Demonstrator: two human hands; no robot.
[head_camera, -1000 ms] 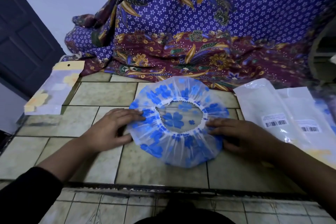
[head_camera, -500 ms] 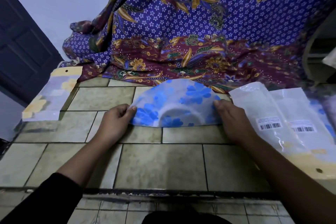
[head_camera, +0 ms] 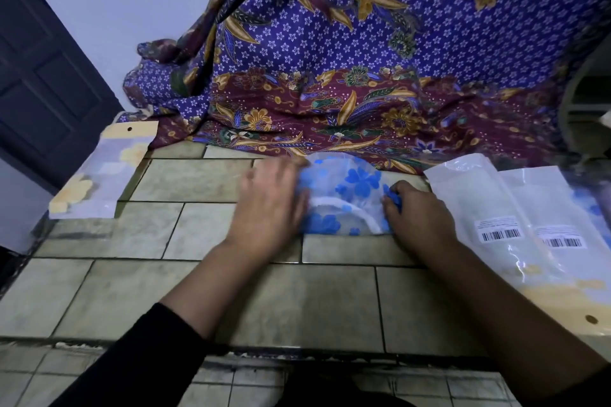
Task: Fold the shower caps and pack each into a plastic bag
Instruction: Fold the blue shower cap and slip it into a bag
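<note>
A clear shower cap (head_camera: 347,190) with blue flowers lies folded on the tiled ledge (head_camera: 297,301), near the patterned cloth. My left hand (head_camera: 269,208) lies over the cap's left part with its fingers spread and blurred by motion. My right hand (head_camera: 418,213) is at the cap's right edge, and its fingertips pinch a bunched bit of the blue plastic. The cap's white elastic band shows between the two hands.
Two white plastic bags (head_camera: 515,228) with barcode labels lie on the right of the ledge. A packed bag with yellow flowers (head_camera: 102,172) lies at the far left. A purple and maroon floral cloth (head_camera: 363,76) hangs behind. A dark door (head_camera: 39,82) stands at the left.
The round cap was folded away from me into a half circle. Since then both hands have moved inward, and the cap is now narrower, with its sides folded in.
</note>
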